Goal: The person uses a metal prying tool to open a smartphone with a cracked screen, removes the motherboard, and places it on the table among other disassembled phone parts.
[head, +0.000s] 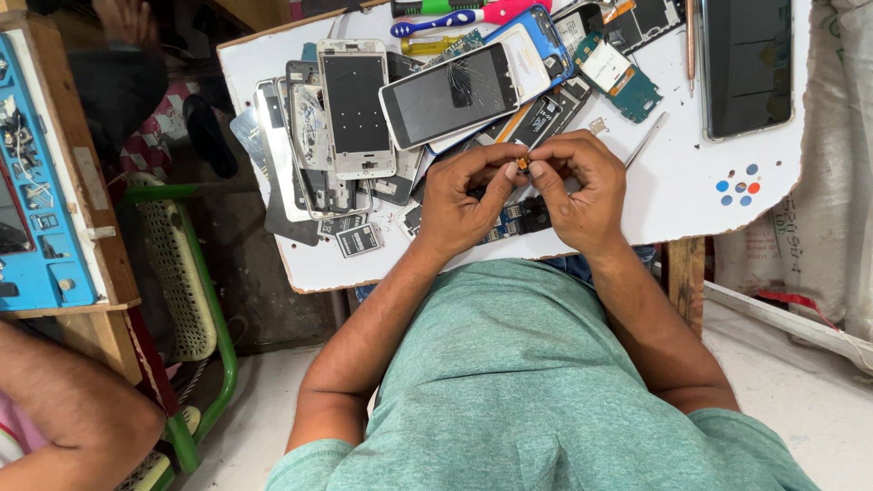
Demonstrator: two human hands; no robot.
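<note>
While both hands meet at the centre of the frame, the left hand (pixel 459 202) and right hand (pixel 582 186) pinch a tiny orange-brown part (pixel 523 165) between their fingertips, above a white desk (pixel 673 195) strewn with phone frames and a cracked phone (pixel 450 95). The step looks like fine fitting or prying; steady, delicate fingertip pressure seems needed next.

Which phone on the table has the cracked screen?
The white phone lying tilted atop the pile, just above the hands, with cracks fanning from its screen's middle. The big dark phone at right shows no cracks.
</note>
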